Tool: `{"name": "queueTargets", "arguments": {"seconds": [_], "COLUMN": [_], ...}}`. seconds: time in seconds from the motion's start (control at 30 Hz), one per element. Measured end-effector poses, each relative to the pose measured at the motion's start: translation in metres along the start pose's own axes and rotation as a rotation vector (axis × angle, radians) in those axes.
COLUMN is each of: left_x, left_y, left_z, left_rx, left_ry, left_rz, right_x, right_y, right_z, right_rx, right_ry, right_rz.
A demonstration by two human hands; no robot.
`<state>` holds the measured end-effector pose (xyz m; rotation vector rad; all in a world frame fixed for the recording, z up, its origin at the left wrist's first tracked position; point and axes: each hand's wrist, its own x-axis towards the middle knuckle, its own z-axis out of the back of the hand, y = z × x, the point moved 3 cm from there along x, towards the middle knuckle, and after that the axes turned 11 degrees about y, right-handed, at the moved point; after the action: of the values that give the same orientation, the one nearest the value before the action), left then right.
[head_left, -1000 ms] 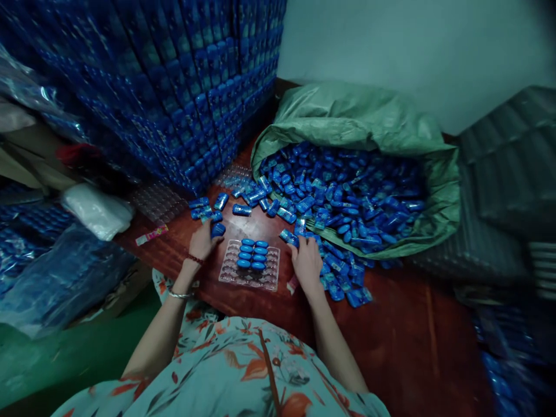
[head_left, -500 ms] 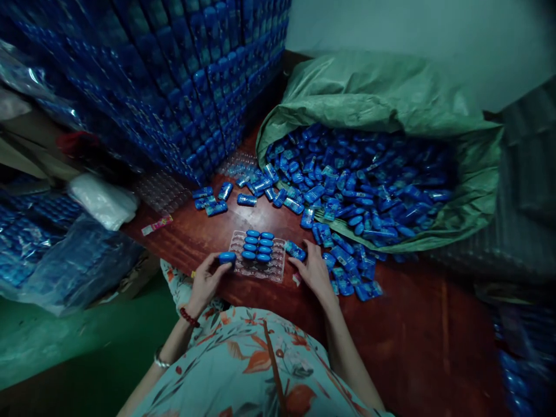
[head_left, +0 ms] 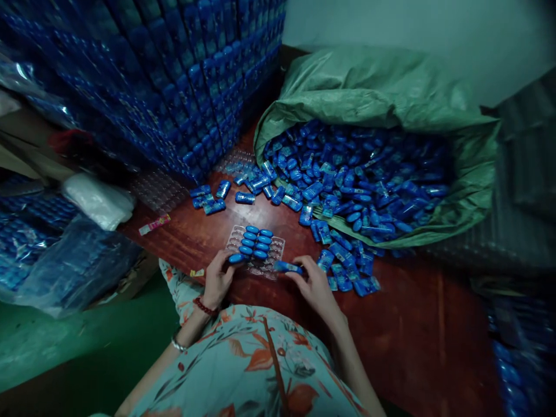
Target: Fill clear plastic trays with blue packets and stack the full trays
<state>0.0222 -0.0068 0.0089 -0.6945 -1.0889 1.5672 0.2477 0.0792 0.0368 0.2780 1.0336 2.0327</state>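
Note:
A clear plastic tray point(head_left: 277, 248) with moulded hollows lies on the red-brown table, bearing several blue oval containers point(head_left: 253, 236) in two columns. My left hand point(head_left: 219, 278) pinches one blue container point(head_left: 237, 258) at the tray's left near edge. At its right near edge, my right hand point(head_left: 313, 284) grips another blue container point(head_left: 288, 267) between thumb and fingers. Both held containers lie roughly sideways, over or beside the tray's near part. The hollows under them are partly hidden.
A green sack point(head_left: 473, 197) spills blue containers over the table point(head_left: 412, 324) at right. Tall stacks of blue packs point(head_left: 195, 98) rise behind at left. Loose containers point(head_left: 215, 206), an empty clear tray point(head_left: 158, 191) and a pink strip point(head_left: 154, 225) lie left.
My left hand has moved right, bringing its container to the tray. My right hand has moved left and slightly nearer to me with its container.

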Motion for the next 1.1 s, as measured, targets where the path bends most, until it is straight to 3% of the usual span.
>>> {"name": "queueTargets", "arguments": {"seconds": [0.07,0.13,0.3,0.43,0.57,0.67,0.8,0.97,1.1], "left_x": [0.001,0.002,0.001,0.000,-0.002,-0.005,-0.010,-0.011,-0.008], "left_y": [0.001,0.004,0.009,0.002,-0.002,0.000,0.003,-0.003,-0.010], "left_z": [-0.003,-0.005,0.001,-0.002,-0.011,-0.014,-0.010,-0.011,-0.014], "left_rx": [0.074,0.144,0.372,0.476,0.585,0.577,0.508,0.641,0.660], "left_ry": [0.098,0.183,0.232,0.355,0.443,0.417,0.278,0.150,0.115], "left_rz": [-0.111,-0.199,-0.269,-0.300,-0.223,-0.204,-0.232,-0.379,-0.445], "right_x": [0.001,0.004,0.012,0.018,0.026,0.030,0.034,0.032,0.031], "right_y": [0.015,0.023,0.030,0.045,0.067,0.076,0.070,0.059,0.070], "right_z": [-0.010,-0.023,-0.049,-0.047,-0.043,-0.042,-0.039,-0.034,-0.035], "right_rx": [-0.011,-0.054,-0.437,-0.709,-0.842,-0.865,-0.821,-0.742,-0.837], "right_ry": [0.049,0.016,0.011,0.130,0.265,0.299,0.294,0.309,0.235], "right_rz": [0.069,0.112,0.204,0.250,0.280,0.284,0.268,0.200,0.247]}}
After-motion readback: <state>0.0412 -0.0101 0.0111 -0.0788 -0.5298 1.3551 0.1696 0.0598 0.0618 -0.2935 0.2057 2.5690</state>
